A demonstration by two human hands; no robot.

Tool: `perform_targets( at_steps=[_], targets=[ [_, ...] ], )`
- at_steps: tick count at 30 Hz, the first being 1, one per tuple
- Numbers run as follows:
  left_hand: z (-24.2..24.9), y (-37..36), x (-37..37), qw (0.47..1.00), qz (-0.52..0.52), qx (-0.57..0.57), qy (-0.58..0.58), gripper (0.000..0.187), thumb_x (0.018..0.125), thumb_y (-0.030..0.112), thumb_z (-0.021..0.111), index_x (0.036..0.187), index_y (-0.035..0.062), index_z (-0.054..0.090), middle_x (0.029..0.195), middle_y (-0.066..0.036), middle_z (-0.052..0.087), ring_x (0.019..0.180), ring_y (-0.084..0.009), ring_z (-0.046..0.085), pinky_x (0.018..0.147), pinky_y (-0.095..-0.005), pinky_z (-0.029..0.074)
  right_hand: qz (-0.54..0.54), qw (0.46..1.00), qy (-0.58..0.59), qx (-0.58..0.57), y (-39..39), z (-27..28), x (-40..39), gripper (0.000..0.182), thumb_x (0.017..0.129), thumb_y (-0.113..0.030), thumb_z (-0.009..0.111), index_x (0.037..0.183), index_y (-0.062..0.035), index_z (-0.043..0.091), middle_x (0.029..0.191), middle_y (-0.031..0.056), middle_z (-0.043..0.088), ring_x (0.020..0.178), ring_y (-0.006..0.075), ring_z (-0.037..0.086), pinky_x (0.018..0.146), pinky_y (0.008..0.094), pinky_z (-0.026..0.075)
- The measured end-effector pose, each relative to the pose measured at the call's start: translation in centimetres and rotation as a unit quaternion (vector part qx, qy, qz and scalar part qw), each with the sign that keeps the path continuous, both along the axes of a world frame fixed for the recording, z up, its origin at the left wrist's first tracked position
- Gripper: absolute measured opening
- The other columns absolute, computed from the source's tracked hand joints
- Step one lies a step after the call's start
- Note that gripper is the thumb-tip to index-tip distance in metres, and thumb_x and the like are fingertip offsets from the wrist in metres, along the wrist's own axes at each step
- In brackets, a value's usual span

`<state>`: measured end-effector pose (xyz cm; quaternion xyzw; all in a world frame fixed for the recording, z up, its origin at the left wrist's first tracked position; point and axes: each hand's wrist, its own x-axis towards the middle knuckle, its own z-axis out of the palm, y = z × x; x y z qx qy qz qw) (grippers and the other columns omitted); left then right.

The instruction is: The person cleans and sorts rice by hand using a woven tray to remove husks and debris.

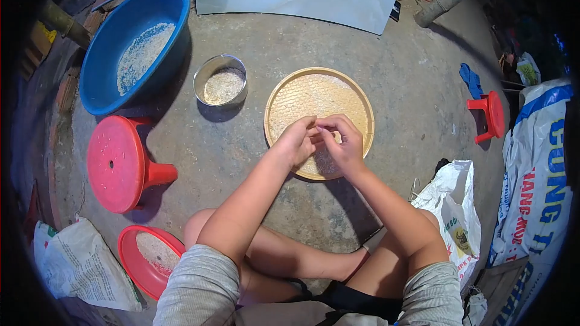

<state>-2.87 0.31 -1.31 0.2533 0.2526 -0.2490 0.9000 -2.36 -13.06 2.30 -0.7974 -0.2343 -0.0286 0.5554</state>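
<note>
My left hand (pixel 297 142) and my right hand (pixel 344 145) meet over a round woven winnowing tray (pixel 290 93). A thin layer of pale grains (pixel 324 163), looking like rice, lies on the tray. The left hand is half curled, its thumb apart from the other fingers, and nothing shows in it. On my right hand, the thumb and fingertips press together in a pinch, close to the left fingertips. Whatever that pinch holds is too small to make out.
Left of the tray stand a metal pot (pixel 221 104) of grain and a large blue basin (pixel 96 78). A red stool (pixel 115 163) and a red basin (pixel 130 253) are nearer. White sacks (pixel 447 199) lie right; a small red stool (pixel 495 115) stands beyond.
</note>
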Motion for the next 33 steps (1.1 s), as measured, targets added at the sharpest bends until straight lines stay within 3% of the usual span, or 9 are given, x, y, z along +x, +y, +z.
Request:
perform_targets(
  at_steps=[5, 13, 16, 18, 22, 23, 25, 28, 33],
  targets=[
    [-0.9, 0.8, 0.5, 0.998, 0.055, -0.028, -0.013, 0.035, 0.099, 0.016, 0.033, 0.119, -0.0086, 0.048, 0.109, -0.019, 0.059, 0.094, -0.0252, 0.063, 0.085, -0.0343, 0.055, 0.05, 0.975, -0.111, -0.188, -1.0, -0.7, 0.5, 0.048, 0.082, -0.021, 0.069, 0.123, -0.0026, 0.053, 0.128, 0.0195, 0.05, 0.119, 0.036, 0.047, 0.1, 0.0442, 0.039],
    [4.4, 7.3, 2.1, 0.927, 0.305, 0.193, -0.098, 0.035, 0.098, 0.014, 0.04, 0.12, -0.0111, 0.05, 0.118, -0.022, 0.057, 0.11, -0.0262, 0.059, 0.095, -0.0335, 0.05, 0.054, 0.901, -0.117, -0.414, -1.8, -3.2, -0.5, 0.073, 0.087, -0.039, 0.061, 0.143, -0.0018, 0.031, 0.146, 0.0297, 0.025, 0.135, 0.0488, 0.024, 0.11, 0.0544, 0.023],
    [4.4, 10.2, 1.9, 0.843, 0.33, 0.373, -0.201, 0.035, 0.095, 0.016, 0.047, 0.121, -0.0056, 0.055, 0.126, -0.022, 0.055, 0.118, -0.0297, 0.054, 0.102, -0.0379, 0.042, 0.059, 0.896, -0.116, -0.424, -1.5, -3.3, -0.7, 0.073, 0.088, -0.041, 0.059, 0.144, -0.002, 0.031, 0.147, 0.0297, 0.024, 0.136, 0.0494, 0.021, 0.11, 0.0568, 0.021],
    [3.7, 11.1, 1.6, 0.673, 0.151, 0.692, -0.212, 0.037, 0.091, 0.018, 0.053, 0.125, 0.0033, 0.057, 0.135, -0.023, 0.049, 0.128, -0.0342, 0.045, 0.107, -0.041, 0.034, 0.052, 0.89, -0.13, -0.433, -1.3, -2.7, -0.9, 0.067, 0.086, -0.037, 0.061, 0.139, -0.003, 0.039, 0.144, 0.0277, 0.03, 0.132, 0.0465, 0.03, 0.108, 0.0522, 0.027],
    [4.4, 7.9, 1.0, 0.564, 0.188, 0.773, -0.219, 0.032, 0.087, 0.014, 0.057, 0.117, 0.0048, 0.061, 0.131, -0.024, 0.05, 0.126, -0.0377, 0.044, 0.106, -0.0401, 0.033, 0.066, 0.92, -0.115, -0.368, -0.6, -1.8, -1.2, 0.052, 0.082, -0.024, 0.066, 0.126, -0.0025, 0.049, 0.129, 0.0228, 0.045, 0.119, 0.04, 0.043, 0.099, 0.0458, 0.038],
    [4.1, 7.1, 1.3, 0.58, 0.214, 0.745, -0.25, 0.026, 0.087, 0.011, 0.056, 0.112, 0.0034, 0.061, 0.12, -0.022, 0.057, 0.117, -0.0348, 0.052, 0.103, -0.0402, 0.037, 0.074, 0.929, -0.1, -0.347, -0.4, -1.9, -1.3, 0.042, 0.081, -0.019, 0.066, 0.116, -0.0017, 0.051, 0.118, 0.0196, 0.048, 0.111, 0.0371, 0.046, 0.094, 0.0428, 0.041],
    [2.8, 5.1, 1.7, 0.789, 0.187, 0.533, -0.242, 0.021, 0.09, 0.01, 0.054, 0.109, 0.0032, 0.062, 0.107, -0.013, 0.063, 0.103, -0.0249, 0.06, 0.09, -0.0353, 0.046, 0.083, 0.944, -0.122, -0.294, -0.4, -2.5, -1.1, 0.023, 0.08, -0.01, 0.064, 0.099, -0.0008, 0.054, 0.096, 0.0158, 0.05, 0.093, 0.0338, 0.052, 0.08, 0.0393, 0.047],
    [2.0, 2.5, 1.2, 0.932, 0.098, 0.304, -0.168, 0.02, 0.095, 0.012, 0.05, 0.106, 0.0023, 0.062, 0.093, -0.003, 0.063, 0.077, -0.0091, 0.058, 0.067, -0.0217, 0.049, 0.119, 0.95, -0.086, -0.274, -0.9, -3.7, -0.7, 0.021, 0.079, -0.003, 0.065, 0.097, -0.0012, 0.054, 0.088, 0.0153, 0.052, 0.086, 0.0348, 0.055, 0.074, 0.0408, 0.047],
    [-1.4, 0.8, 0.9, 0.907, 0.022, 0.383, -0.176, 0.024, 0.096, 0.016, 0.047, 0.105, -0.0018, 0.06, 0.092, -0.007, 0.062, 0.076, -0.0097, 0.059, 0.068, -0.0207, 0.048, 0.068, 0.977, -0.042, -0.197, -0.9, -2.8, -0.1, 0.011, 0.082, -0.002, 0.064, 0.091, -0.0001, 0.059, 0.083, 0.0141, 0.056, 0.073, 0.0278, 0.06, 0.066, 0.0351, 0.05]
  ],
)
